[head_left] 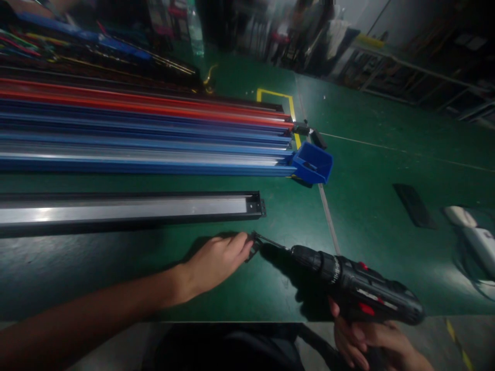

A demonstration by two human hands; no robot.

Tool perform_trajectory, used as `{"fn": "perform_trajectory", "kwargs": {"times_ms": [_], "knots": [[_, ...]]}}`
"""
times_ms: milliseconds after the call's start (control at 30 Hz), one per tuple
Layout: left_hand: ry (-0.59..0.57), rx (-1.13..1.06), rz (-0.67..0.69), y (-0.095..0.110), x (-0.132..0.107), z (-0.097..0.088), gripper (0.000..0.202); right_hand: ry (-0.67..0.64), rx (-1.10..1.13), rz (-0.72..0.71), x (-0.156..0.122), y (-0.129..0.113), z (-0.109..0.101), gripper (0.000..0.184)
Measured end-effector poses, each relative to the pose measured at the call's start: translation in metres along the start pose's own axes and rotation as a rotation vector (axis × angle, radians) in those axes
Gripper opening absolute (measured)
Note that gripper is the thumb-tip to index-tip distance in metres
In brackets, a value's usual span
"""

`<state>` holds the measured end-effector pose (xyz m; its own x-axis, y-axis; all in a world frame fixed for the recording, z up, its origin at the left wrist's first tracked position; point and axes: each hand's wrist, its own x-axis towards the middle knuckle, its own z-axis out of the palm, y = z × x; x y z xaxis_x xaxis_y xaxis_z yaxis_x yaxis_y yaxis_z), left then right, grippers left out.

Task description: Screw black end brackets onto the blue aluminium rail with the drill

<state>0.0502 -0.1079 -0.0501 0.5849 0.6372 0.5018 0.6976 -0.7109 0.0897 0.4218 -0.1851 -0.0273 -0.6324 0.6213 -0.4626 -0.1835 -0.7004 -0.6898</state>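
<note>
My right hand (371,337) is wrapped round the handle of a black cordless drill (359,286) with red details. Its long, thin bit (273,242) reaches left to a small black bracket (253,250). My left hand (220,257) grips that bracket between thumb and fingers, close over the green table (216,301). The bit's tip meets or nearly meets the bracket; exact contact is too small to tell. Just beyond my left hand lies a long black channel profile (154,208) with a silvery inside and an end piece (253,204) at its right end.
Several blue profiles (154,154) and a red one (154,100) lie lengthwise behind. A blue bin (313,162) stands at their right ends. To the right are a flat black piece (413,206) and white devices with a cable (481,242). Shelving (425,77) stands farther back.
</note>
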Motion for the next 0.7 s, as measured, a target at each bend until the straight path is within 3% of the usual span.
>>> {"fn": "perform_trajectory", "kwargs": {"times_ms": [167, 300, 700], "knots": [[-0.043, 0.056, 0.032, 0.002, 0.001, -0.004, 0.047, -0.039, 0.084, -0.053, -0.003, 0.006, -0.010, 0.025], [-0.040, 0.042, 0.018, 0.004, 0.000, -0.003, 0.046, -0.019, 0.078, -0.002, -0.005, 0.006, -0.015, 0.028], [-0.018, 0.065, 0.058, 0.003, 0.003, -0.003, 0.043, -0.053, 0.067, -0.036, -0.002, 0.004, -0.012, 0.031]]}}
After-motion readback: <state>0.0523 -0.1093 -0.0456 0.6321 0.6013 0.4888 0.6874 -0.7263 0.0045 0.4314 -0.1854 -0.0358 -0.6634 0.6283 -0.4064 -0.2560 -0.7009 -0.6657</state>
